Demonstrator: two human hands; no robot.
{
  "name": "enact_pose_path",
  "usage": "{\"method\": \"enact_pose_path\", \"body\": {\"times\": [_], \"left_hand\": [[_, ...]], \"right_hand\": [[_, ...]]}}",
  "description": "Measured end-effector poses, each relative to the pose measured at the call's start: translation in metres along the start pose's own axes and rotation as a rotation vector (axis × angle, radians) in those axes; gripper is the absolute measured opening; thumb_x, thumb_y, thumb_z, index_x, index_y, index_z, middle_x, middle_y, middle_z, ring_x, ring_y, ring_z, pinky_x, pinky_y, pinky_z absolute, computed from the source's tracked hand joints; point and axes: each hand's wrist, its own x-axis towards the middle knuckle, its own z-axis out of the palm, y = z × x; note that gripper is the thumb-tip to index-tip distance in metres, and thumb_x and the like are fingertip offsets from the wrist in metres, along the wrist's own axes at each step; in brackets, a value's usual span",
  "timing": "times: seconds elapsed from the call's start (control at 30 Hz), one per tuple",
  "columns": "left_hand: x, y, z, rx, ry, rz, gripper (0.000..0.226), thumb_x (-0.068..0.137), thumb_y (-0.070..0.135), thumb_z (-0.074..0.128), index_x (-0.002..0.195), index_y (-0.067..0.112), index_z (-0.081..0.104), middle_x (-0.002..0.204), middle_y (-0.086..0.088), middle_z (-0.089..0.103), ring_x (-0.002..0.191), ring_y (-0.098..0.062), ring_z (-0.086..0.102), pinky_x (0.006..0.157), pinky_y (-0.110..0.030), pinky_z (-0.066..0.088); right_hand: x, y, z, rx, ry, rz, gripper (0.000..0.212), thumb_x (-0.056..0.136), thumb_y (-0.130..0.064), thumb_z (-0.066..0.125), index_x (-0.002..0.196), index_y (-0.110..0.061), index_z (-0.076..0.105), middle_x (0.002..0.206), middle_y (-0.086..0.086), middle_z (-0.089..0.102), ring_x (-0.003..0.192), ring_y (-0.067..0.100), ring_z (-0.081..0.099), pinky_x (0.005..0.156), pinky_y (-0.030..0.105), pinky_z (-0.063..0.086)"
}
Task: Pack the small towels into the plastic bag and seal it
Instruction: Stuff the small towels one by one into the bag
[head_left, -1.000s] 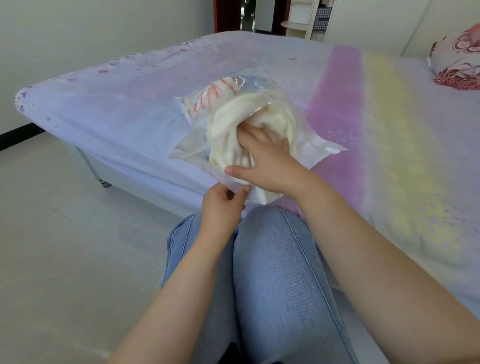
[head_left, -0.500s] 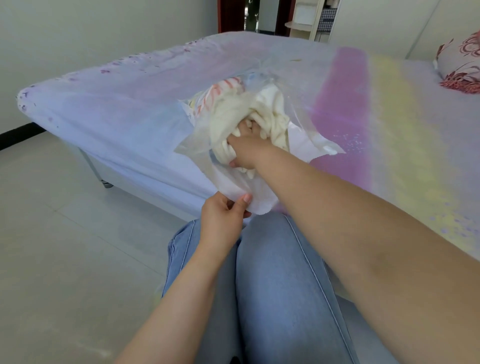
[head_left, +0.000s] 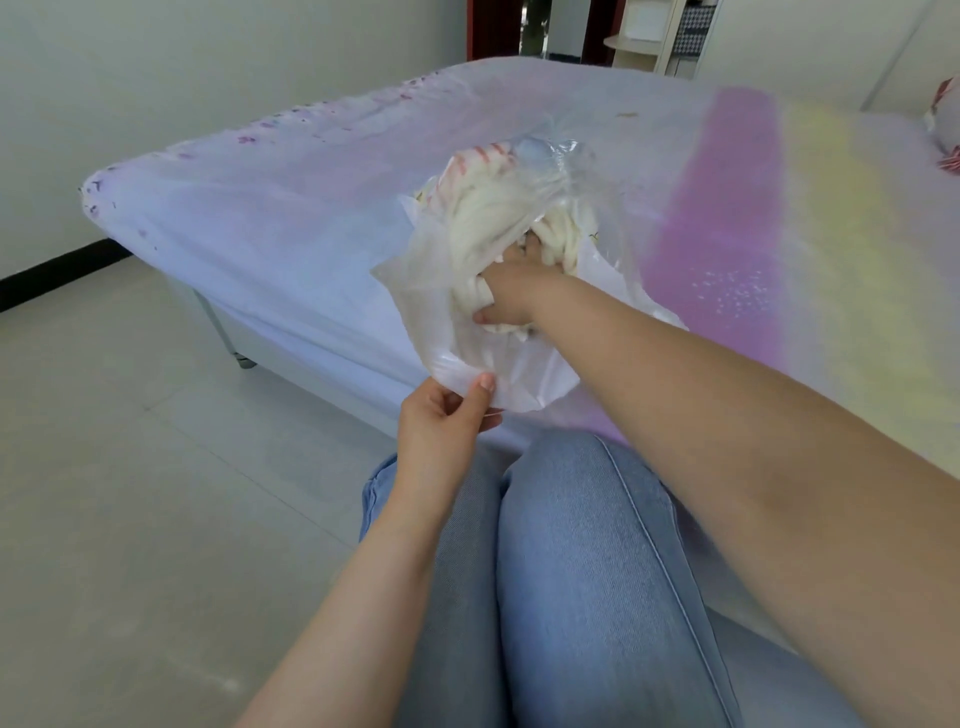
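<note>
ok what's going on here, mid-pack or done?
Mid-pack. The right hand is inside the clear plastic bag on the pastel-sheeted bed, pushing a cream-white towel deeper. A red-striped towel already sits at the far end. The left hand pinches the bag's near edge, holding the mouth open. Not sealed yet.

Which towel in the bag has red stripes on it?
The white towel with red stripes at the far, closed end of the clear plastic bag. The cream towel nearer the mouth is plain.
</note>
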Motion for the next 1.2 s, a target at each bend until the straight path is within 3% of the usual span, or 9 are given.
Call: {"method": "enact_pose_path", "body": {"times": [0.17, 0.27, 0.47, 0.57, 0.67, 0.73, 0.87, 1.03, 1.2], "left_hand": [[-0.006, 0.010, 0.019, -0.105, -0.019, 0.011, 0.015, 0.097, 0.014, 0.057, 0.084, 0.012, 0.064, 0.075, -0.008, 0.057, 0.061, -0.006, 0.064, 0.066, -0.026, 0.059], [-0.007, 0.012, 0.028, -0.118, -0.031, 0.018, 0.018, 0.097, 0.015, 0.057, 0.086, 0.001, 0.058, 0.082, -0.012, 0.052, 0.061, -0.009, 0.061, 0.070, -0.030, 0.060], [-0.005, 0.016, 0.038, -0.161, -0.022, 0.053, 0.009, 0.094, 0.007, 0.060, 0.088, 0.011, 0.054, 0.086, -0.005, 0.048, 0.061, -0.010, 0.063, 0.068, -0.028, 0.059], [-0.005, 0.014, 0.043, -0.186, -0.011, 0.016, 0.009, 0.094, 0.009, 0.061, 0.092, 0.007, 0.052, 0.088, -0.011, 0.045, 0.059, -0.009, 0.061, 0.071, -0.030, 0.060], [-0.006, 0.011, 0.048, -0.184, -0.014, -0.077, 0.024, 0.095, 0.014, 0.059, 0.075, 0.011, 0.047, 0.075, -0.006, 0.044, 0.066, -0.014, 0.057, 0.069, -0.030, 0.061], [-0.006, 0.011, 0.052, -0.153, -0.012, -0.133, 0.026, 0.099, 0.018, 0.054, 0.074, 0.011, 0.048, 0.073, -0.003, 0.048, 0.075, -0.020, 0.061, 0.064, -0.026, 0.060], [0.002, 0.010, 0.053, -0.139, 0.016, -0.063, 0.026, 0.103, 0.017, 0.045, 0.081, 0.008, 0.056, 0.078, -0.006, 0.052, 0.079, -0.020, 0.060, 0.070, -0.025, 0.061], [0.022, 0.018, 0.046, -0.198, 0.037, 0.028, 0.023, 0.100, 0.004, 0.045, 0.095, -0.001, 0.067, 0.089, -0.014, 0.069, 0.082, -0.018, 0.069, 0.080, -0.031, 0.059], [0.038, 0.020, 0.022, -0.180, 0.062, 0.099, 0.023, 0.101, 0.011, 0.050, 0.101, -0.003, 0.068, 0.096, -0.016, 0.072, 0.091, -0.022, 0.071, 0.076, -0.029, 0.056]], "right_hand": [[-0.019, 0.011, 0.003, 0.067, -0.002, -0.118, 0.090, 0.073, -0.063, 0.049, 0.148, -0.033, 0.010, 0.158, 0.006, -0.020, 0.143, 0.041, -0.022, 0.115, 0.060, 0.002], [-0.046, 0.013, -0.003, 0.088, 0.044, -0.203, 0.050, 0.089, -0.044, 0.046, 0.134, -0.023, 0.041, 0.160, 0.012, -0.005, 0.146, 0.037, -0.015, 0.118, 0.052, 0.000], [-0.120, 0.017, -0.019, 0.253, 0.221, -0.192, 0.021, 0.091, -0.031, 0.051, 0.106, -0.028, 0.066, 0.121, -0.002, 0.054, 0.114, 0.020, 0.052, 0.088, 0.035, 0.046], [-0.146, 0.014, -0.030, 0.355, 0.725, -0.116, 0.017, 0.089, -0.034, 0.055, 0.095, -0.023, 0.066, 0.093, -0.004, 0.065, 0.089, 0.020, 0.061, 0.067, 0.031, 0.045], [-0.153, 0.017, -0.045, 0.254, 1.185, -0.100, 0.036, 0.082, -0.030, 0.061, 0.115, -0.018, 0.062, 0.113, 0.007, 0.057, 0.105, 0.026, 0.054, 0.081, 0.036, 0.047], [-0.142, 0.027, -0.055, 0.172, 1.034, -0.057, 0.045, 0.082, -0.028, 0.059, 0.127, -0.022, 0.057, 0.130, 0.006, 0.050, 0.119, 0.029, 0.047, 0.093, 0.039, 0.044], [-0.122, 0.032, -0.040, 0.200, 0.678, -0.135, 0.027, 0.086, -0.011, 0.051, 0.104, -0.020, 0.069, 0.106, 0.003, 0.062, 0.101, 0.028, 0.057, 0.076, 0.038, 0.047], [-0.132, 0.006, 0.020, 0.220, 0.638, -0.228, 0.021, 0.080, -0.006, 0.061, 0.096, -0.015, 0.071, 0.086, 0.006, 0.060, 0.083, 0.032, 0.059, 0.059, 0.035, 0.048], [-0.126, -0.027, 0.030, 0.351, 0.620, -0.212, 0.035, 0.086, -0.007, 0.053, 0.115, -0.020, 0.067, 0.102, 0.004, 0.059, 0.097, 0.027, 0.055, 0.067, 0.030, 0.043]]}}
